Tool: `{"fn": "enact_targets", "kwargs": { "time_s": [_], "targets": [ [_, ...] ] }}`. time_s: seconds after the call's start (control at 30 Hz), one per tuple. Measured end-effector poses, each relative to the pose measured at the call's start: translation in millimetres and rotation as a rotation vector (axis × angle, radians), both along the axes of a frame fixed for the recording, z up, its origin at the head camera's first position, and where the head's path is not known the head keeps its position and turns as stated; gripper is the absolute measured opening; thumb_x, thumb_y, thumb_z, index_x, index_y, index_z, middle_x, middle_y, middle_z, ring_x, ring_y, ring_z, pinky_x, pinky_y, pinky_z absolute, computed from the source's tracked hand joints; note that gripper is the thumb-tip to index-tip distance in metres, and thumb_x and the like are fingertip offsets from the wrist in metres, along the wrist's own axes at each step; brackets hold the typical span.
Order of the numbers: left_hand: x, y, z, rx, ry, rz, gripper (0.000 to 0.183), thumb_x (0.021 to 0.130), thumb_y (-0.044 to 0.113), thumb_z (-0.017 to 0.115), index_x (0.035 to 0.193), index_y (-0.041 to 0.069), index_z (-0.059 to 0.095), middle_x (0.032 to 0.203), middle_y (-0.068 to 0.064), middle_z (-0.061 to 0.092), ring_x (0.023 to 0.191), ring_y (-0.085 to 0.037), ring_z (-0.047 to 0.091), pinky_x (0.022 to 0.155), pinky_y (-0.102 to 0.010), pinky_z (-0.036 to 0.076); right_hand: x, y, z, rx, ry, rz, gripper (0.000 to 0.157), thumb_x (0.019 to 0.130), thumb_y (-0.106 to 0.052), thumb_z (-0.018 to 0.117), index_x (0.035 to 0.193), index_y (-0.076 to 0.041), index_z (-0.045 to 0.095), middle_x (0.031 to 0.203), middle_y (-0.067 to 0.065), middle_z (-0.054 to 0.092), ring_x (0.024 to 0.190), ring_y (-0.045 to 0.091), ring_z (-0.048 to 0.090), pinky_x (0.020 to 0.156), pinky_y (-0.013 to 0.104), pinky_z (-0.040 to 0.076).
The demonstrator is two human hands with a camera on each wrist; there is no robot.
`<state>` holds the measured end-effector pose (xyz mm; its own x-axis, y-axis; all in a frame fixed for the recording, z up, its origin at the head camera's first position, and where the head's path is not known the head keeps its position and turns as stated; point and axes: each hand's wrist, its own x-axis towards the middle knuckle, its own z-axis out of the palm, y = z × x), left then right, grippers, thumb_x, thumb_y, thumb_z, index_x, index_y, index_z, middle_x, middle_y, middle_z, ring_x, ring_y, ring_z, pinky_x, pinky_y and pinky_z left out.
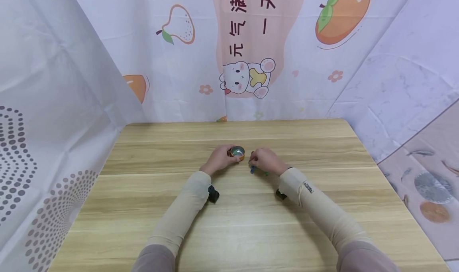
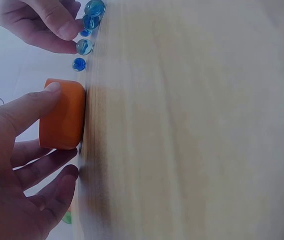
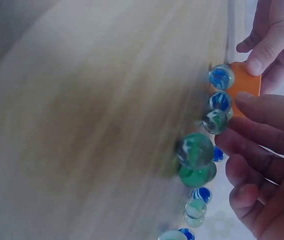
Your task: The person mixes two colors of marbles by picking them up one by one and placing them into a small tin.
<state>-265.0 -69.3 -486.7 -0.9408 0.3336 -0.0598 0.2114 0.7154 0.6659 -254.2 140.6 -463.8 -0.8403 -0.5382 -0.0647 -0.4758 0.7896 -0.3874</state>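
orange tin (image 2: 64,117) upright, mouth up

Both forearms (image 1: 186,204) are extended toward the far side. Left hand (image 1: 218,159) is curled, right hand (image 1: 267,160) loosely bent.

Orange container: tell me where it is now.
In the head view, the orange container sits near mid-picture on the table, held by the left hand, with the right hand and some marbles to its right.

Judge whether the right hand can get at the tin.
Probably yes: the tin is close to the right hand, its top is open, and the left hand grips the opposite side, leaving the facing side free.
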Motion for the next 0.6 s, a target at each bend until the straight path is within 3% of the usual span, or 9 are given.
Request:
{"fn": "enact_targets", "kwargs": {
  "time_s": [0.6],
  "targets": [
    [0.0,-0.7,-0.1,0.003,0.018,-0.016,0.050,0.086,0.028,0.075,0.131,0.009,0.061,0.122,-0.009,0.067,0.108,-0.022,0.062,0.093,-0.039,0.050,2.1,-3.2,-6.2,-0.009,0.021,-0.002,0.011,0.091,-0.014,0.068,0.090,-0.007,0.076,0.088,0.004,0.073,0.083,0.017,0.068,0.078,0.034,0.055]
  ]
}}
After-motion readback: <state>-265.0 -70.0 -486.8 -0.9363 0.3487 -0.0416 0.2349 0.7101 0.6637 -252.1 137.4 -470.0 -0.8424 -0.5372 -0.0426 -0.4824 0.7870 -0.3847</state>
